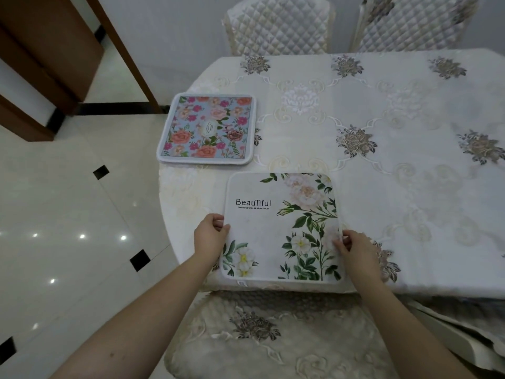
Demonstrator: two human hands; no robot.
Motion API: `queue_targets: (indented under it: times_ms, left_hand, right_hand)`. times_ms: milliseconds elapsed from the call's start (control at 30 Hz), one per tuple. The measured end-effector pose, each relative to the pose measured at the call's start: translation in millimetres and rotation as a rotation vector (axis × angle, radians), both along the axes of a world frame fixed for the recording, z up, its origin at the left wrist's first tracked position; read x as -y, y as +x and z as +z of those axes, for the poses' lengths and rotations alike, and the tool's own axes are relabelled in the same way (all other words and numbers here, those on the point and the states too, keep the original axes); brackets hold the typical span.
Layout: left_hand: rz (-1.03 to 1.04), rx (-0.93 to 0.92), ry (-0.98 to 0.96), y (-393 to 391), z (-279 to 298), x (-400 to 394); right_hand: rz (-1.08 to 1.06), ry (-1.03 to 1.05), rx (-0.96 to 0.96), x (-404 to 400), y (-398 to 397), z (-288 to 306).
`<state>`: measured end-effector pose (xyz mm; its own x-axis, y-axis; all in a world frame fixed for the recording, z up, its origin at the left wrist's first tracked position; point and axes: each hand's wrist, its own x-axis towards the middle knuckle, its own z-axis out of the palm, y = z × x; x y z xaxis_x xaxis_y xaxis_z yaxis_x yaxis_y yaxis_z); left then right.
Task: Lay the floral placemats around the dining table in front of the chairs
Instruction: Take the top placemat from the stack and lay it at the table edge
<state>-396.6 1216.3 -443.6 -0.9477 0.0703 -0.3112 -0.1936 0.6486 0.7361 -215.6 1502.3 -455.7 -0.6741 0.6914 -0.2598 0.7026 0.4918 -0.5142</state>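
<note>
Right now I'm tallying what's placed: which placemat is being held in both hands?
The white placemat printed "Beautiful", gripped at its sides by the left hand and right hand. The blue rose-patterned placemat lies untouched.

Two hands are holding a white floral placemat (276, 228) flat at the near edge of the table (382, 173).

The left hand (210, 236) is pinching the mat's left edge and the right hand (355, 248) is pinching its right edge, each grip closed on the fabric. A blue floral placemat (209, 129) is lying at the table's left edge, well apart. A cushioned chair (273, 337) is sitting just below the near edge, and two quilted chairs (278, 26) are standing at the far edge.
</note>
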Motion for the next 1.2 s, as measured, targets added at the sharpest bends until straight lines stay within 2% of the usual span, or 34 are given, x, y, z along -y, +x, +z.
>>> queue_targets:
  times_ms: [100, 200, 333, 433, 500, 600, 733, 1000, 1200]
  left_hand:
    - [-0.030, -0.063, -0.078, 1.0, 0.4, -0.9]
    - [-0.091, -0.227, -0.206, 3.1, 0.0, -6.3]
    - [-0.393, -0.370, -0.282, -4.8, -5.6, -28.0]
    - [-0.613, -0.429, -0.376, -18.1, -12.1, -53.0]
    - [-0.677, -0.457, -0.437, -26.8, -18.8, -69.7]
    - [-0.685, -0.453, -0.492, -39.5, -32.3, -92.0]
    - [-0.725, -0.451, -0.464, -43.7, -43.8, -112.4]
    - [-0.776, -0.490, -0.507, -54.8, -51.3, -92.4]
    - [-0.711, -0.440, -0.555, -66.4, -48.9, -73.1]
  right_hand:
    - [-0.016, 0.048, -0.017, 4.6, -0.2, 6.8]
    - [0.043, 0.187, -0.075, 11.3, -11.7, 12.9]
    - [0.211, 0.245, -0.194, 29.7, -50.2, 15.0]
    - [0.380, 0.257, -0.138, 44.1, -91.6, 9.9]
    - [0.459, 0.264, -0.105, 46.8, -117.1, 1.9]
    - [0.506, 0.304, -0.067, 40.4, -147.7, -11.5]
    - [0.543, 0.334, -0.038, 37.6, -165.6, -24.0]
    - [0.528, 0.428, 0.013, 18.8, -149.2, -39.1]
    - [0.442, 0.363, 0.067, -17.5, -123.7, -38.6]
